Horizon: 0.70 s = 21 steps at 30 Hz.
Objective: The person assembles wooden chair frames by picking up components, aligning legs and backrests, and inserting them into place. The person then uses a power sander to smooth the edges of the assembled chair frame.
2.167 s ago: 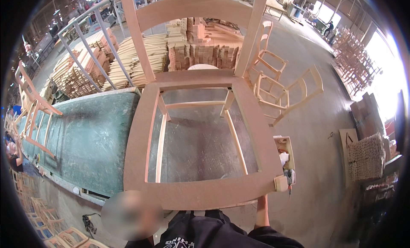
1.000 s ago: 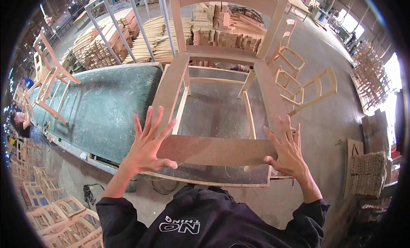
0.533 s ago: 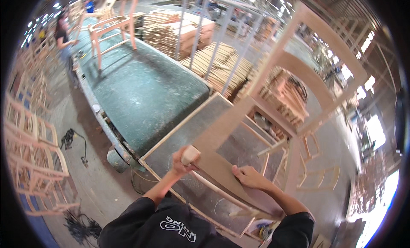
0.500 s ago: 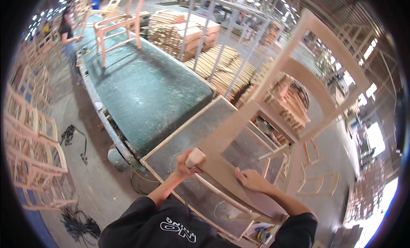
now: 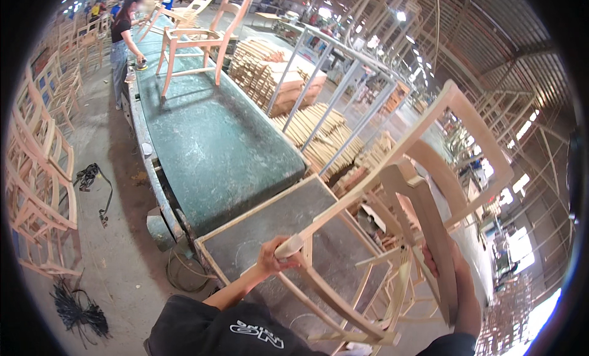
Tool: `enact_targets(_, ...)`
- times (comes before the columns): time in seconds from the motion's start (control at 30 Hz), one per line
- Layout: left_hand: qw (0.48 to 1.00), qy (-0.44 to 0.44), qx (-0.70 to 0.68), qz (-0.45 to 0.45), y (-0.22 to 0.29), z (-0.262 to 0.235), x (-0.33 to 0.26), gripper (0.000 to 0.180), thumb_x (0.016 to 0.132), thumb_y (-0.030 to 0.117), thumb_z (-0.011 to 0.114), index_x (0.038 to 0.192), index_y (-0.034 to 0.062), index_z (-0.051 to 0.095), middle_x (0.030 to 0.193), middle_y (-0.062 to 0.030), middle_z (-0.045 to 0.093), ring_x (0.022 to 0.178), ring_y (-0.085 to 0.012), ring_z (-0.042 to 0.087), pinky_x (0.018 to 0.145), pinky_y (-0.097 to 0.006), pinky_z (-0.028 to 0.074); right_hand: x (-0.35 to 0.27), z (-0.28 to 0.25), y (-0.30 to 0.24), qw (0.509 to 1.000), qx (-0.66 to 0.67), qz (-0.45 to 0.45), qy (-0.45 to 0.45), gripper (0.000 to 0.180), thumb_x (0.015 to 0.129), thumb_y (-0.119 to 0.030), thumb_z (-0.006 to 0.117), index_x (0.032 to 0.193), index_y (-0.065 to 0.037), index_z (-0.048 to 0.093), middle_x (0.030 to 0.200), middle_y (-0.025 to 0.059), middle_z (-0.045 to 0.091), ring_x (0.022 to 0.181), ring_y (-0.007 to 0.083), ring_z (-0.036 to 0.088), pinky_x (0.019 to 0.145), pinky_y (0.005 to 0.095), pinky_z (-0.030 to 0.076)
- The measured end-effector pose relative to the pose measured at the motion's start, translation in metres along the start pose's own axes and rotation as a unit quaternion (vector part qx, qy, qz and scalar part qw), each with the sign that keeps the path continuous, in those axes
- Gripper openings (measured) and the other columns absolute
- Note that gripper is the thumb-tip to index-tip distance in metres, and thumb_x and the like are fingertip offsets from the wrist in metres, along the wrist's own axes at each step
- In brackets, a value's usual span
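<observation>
An unfinished wooden chair (image 5: 350, 304) lies tipped over a dark, wood-edged work table (image 5: 270, 218). Its open backrest frame points up to the right. My left hand (image 5: 274, 258) is closed around the chair at the near end of a pale wooden bar. To the right, my right hand (image 5: 443, 261) grips a brown seat board (image 5: 423, 202), raised and seen nearly edge-on. The board is apart from the seat frame, whose opening now shows. Part of the backrest is hidden behind the board.
A long green bench (image 5: 208, 129) carries another chair (image 5: 193, 43), with a person (image 5: 124, 43) beside it. Metal rails (image 5: 340, 111) and stacked wood strips (image 5: 322, 132) stand beyond. Chairs (image 5: 46, 166) line the left. Black cables (image 5: 80, 310) lie on the floor.
The brown board has come up off the seat frame and swung to the right in my right hand. My left hand keeps its hold on the chair. The view has shifted slightly.
</observation>
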<state>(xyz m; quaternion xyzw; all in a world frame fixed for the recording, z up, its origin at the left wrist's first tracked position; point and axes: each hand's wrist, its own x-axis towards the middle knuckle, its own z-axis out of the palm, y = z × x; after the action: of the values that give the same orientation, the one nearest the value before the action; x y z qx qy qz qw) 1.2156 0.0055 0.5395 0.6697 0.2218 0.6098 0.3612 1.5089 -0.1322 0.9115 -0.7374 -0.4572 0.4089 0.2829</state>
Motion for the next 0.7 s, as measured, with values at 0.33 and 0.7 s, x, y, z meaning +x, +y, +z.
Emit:
enact_targets(0.33, 1.000, -0.017, 0.009, -0.020, -0.019, -0.012, 0.023, 0.075, 0.059, 0.041, 0.090, 0.116, 0.0020, 0.059, 0.097, -0.0116, 0.068, 0.086, -0.0259, 0.068, 0.075, -0.035, 0.053, -0.046, -0.015, 0.020, 0.982, 0.139, 0.043, 0.122, 0.040, 0.092, -0.043, 0.052, 0.093, -0.003, 0.054, 0.072, 0.0089, 0.052, 0.049, 0.0219, 0.051, 0.036, 0.0320, 0.040)
enact_targets(0.7, 0.883, -0.305, 0.241, 0.265, 0.132, 0.087, 0.109, 0.074, 0.082, 0.068, 0.053, 0.124, 0.0072, 0.056, 0.122, -0.0172, 0.057, 0.123, -0.0372, 0.046, 0.110, -0.054, 0.025, -0.183, -0.012, 0.153, 0.945, 0.109, 0.079, 0.298, 0.041, 0.092, -0.043, 0.054, 0.098, -0.002, 0.054, 0.080, 0.0112, 0.054, 0.060, 0.0255, 0.054, 0.046, 0.0352, 0.042)
